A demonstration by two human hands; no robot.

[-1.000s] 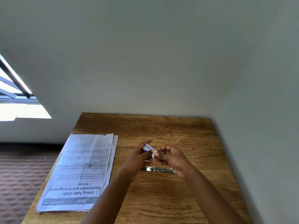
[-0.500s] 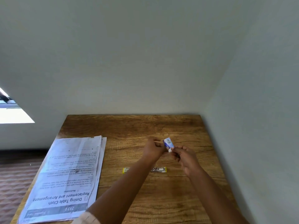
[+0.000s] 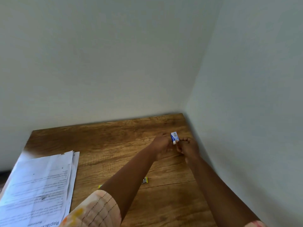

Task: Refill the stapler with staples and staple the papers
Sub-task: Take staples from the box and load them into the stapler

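While the brown wood-grain table [image 3: 105, 141] fills the lower part of the view, tucked into the corner of two pale walls, a stack of white printed papers [image 3: 41, 185] lies along its left edge, well apart from both hands. Nearer the person, the slim metal stapler with yellow ends [image 3: 145, 180] lies flat on the wood, its long axis running left to right; the left forearm crosses over its middle, so only the two ends show. Farther off, toward the right wall, the left hand [image 3: 161, 145] and right hand [image 3: 188, 147] meet around the small blue-and-white staple box [image 3: 174, 137], fingers of each closed on it from either side, the box raised off the table and tilted on end. Its near end looks white, possibly an inner tray being drawn out, though it is too small to say for sure. The stapler sits below and behind the grip, toward the body, roughly as near one hand as the other; staples must travel back that way.
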